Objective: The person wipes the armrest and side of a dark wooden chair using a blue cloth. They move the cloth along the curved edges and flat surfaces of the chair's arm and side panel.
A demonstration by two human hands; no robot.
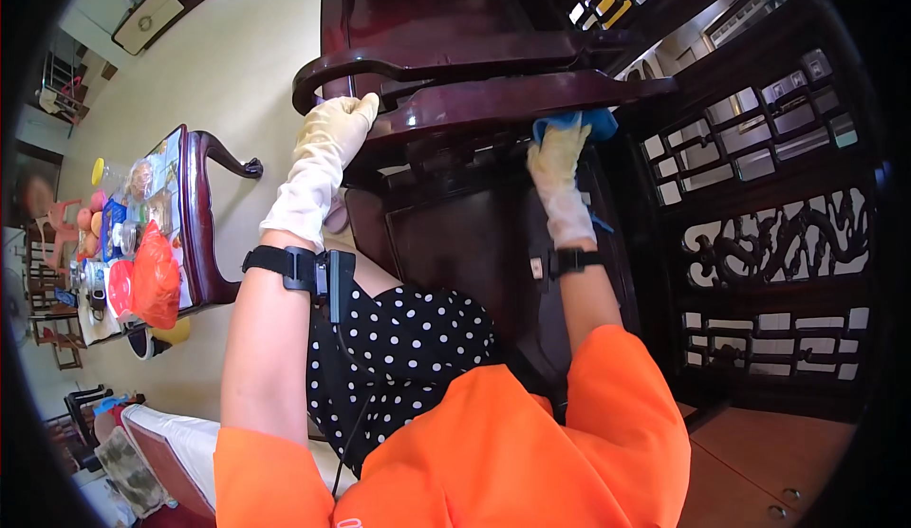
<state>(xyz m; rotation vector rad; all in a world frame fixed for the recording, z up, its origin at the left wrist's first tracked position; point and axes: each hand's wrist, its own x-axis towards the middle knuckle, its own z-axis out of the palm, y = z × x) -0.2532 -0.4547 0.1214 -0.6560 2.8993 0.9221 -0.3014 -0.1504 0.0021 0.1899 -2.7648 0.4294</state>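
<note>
Both of my hands wear pale rubber gloves. My left hand [336, 129] is closed around the front end of the nearer wooden armrest [484, 101], thumb on top. My right hand [559, 154] grips a blue cloth [596, 124] against the near side of that same armrest, towards its back end. Part of the cloth is hidden behind my fingers. The dark, glossy chair seat [455, 236] lies below my hands. A second armrest [455, 58] runs close alongside, belonging to the neighbouring chair, whose seat [434, 12] shows beyond it.
To the left, a low table [203, 236] holds a red plastic bag [156, 275], a blue basket [112, 228], fruit and jars. Its curved leg [228, 154] juts out over the floor. A carved lattice screen [776, 243] rises on the right. Wooden cabinet doors [769, 464] stand at lower right.
</note>
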